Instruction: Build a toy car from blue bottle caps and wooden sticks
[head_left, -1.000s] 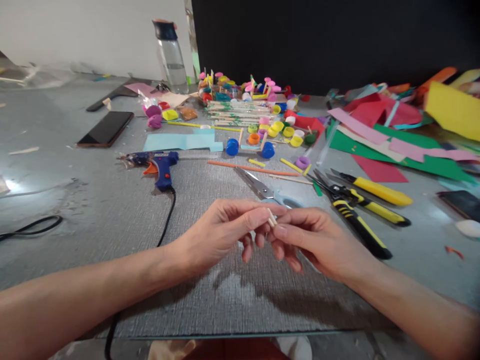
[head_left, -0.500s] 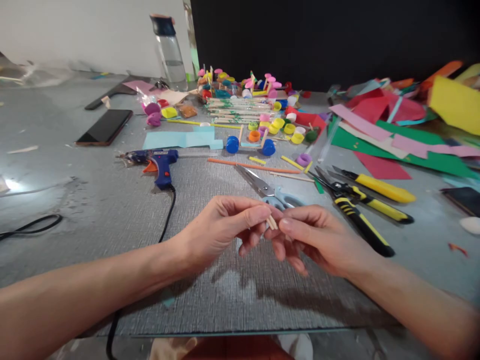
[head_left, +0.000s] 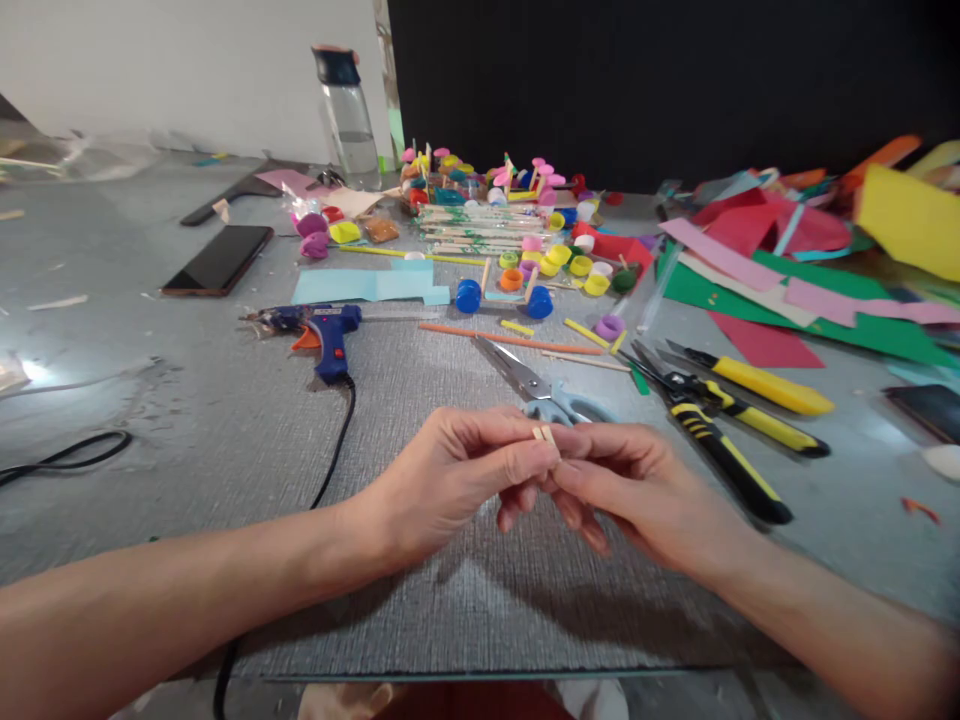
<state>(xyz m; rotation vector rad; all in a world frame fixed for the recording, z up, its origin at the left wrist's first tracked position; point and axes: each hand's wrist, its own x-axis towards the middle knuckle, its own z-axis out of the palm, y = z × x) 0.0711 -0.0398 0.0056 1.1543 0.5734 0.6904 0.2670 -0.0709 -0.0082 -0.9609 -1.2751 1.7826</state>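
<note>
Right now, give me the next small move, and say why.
Probably align the ends of the two short pale sticks: the left hand pinches them side by side, and the right hand meets it there, seemingly close enough to nudge them.

Your forearms (head_left: 225, 590) are bare, as are your left hand (head_left: 442, 485) and right hand (head_left: 649, 490), with slender fingers (head_left: 517, 465). Low in view, your dark red clothing (head_left: 472, 702) shows between two pale patches (head_left: 345, 700), too cropped to identify.

The right hand (head_left: 649, 490) has closed in again on the left hand (head_left: 450, 480).
</note>
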